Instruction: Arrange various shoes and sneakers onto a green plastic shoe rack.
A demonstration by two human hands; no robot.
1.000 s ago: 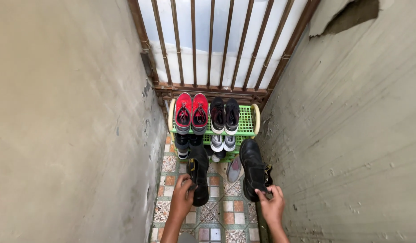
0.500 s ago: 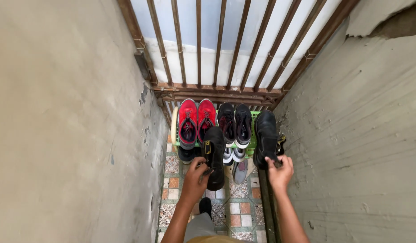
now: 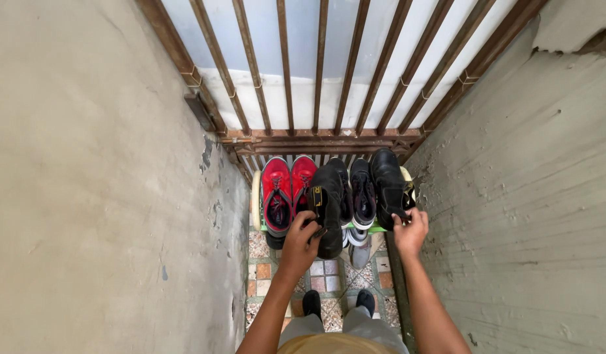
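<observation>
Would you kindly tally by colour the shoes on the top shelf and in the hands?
Red sneakers: 2
Black sneakers with white soles: 2, one mostly hidden
Black boots: 2, one in the left hand, one in the right hand
Total: 6

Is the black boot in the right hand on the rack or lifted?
Cannot tell: the right hand grips the black boot over the green rack.

- One view only, from the person's head, looking steeply down into a narrow corner.
- It faces the barred grille (image 3: 316,72) at the far end, with walls close on the left and right.
- The shoe rack (image 3: 256,200) sits mid-frame, fairly near; the tiled floor (image 3: 329,275) is nearest.
</observation>
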